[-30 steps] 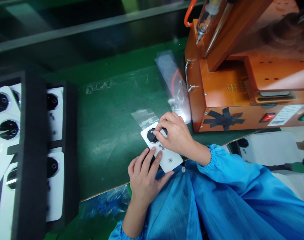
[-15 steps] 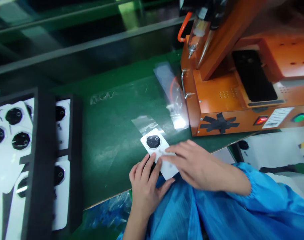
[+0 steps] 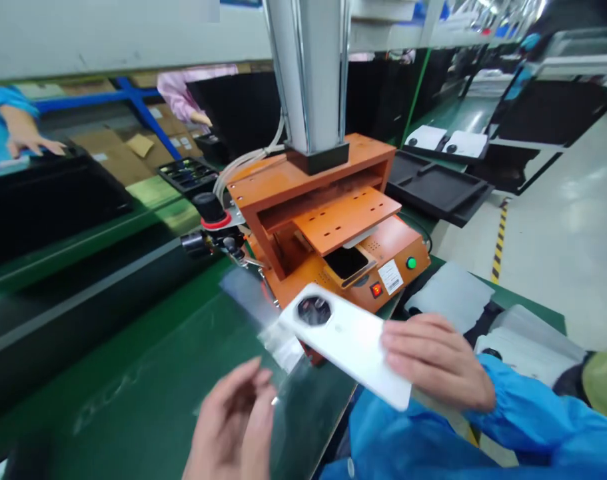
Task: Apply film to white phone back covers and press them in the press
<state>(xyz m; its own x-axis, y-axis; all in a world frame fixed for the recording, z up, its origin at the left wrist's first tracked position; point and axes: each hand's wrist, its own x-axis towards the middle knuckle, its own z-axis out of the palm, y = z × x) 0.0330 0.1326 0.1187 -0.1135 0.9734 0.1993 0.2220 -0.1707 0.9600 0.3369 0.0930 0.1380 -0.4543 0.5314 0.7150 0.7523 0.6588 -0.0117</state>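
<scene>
My right hand (image 3: 433, 360) grips the near end of a white phone back cover (image 3: 348, 340) and holds it tilted above the green table's (image 3: 133, 373) edge. Its round black camera ring (image 3: 313, 311) points toward the orange press machine (image 3: 323, 200). My left hand (image 3: 233, 420) is low in front, blurred, with its fingers raised close together just left of the cover. A clear film (image 3: 243, 290) shows between this hand and the machine; whether the hand holds it I cannot tell. A black nest (image 3: 346, 261) sits in the machine's front slot.
The machine has a green button (image 3: 411, 263) and a red switch (image 3: 376, 290). Black trays (image 3: 433, 187) and white covers (image 3: 456, 141) lie behind it. Other people's hands work across the line, one at the left (image 3: 28, 140), one in a pink sleeve (image 3: 183, 93).
The cover has been lifted off the table in my right hand. My left hand has come off it. My view has swung up and right, away from the foam tray of covers.
</scene>
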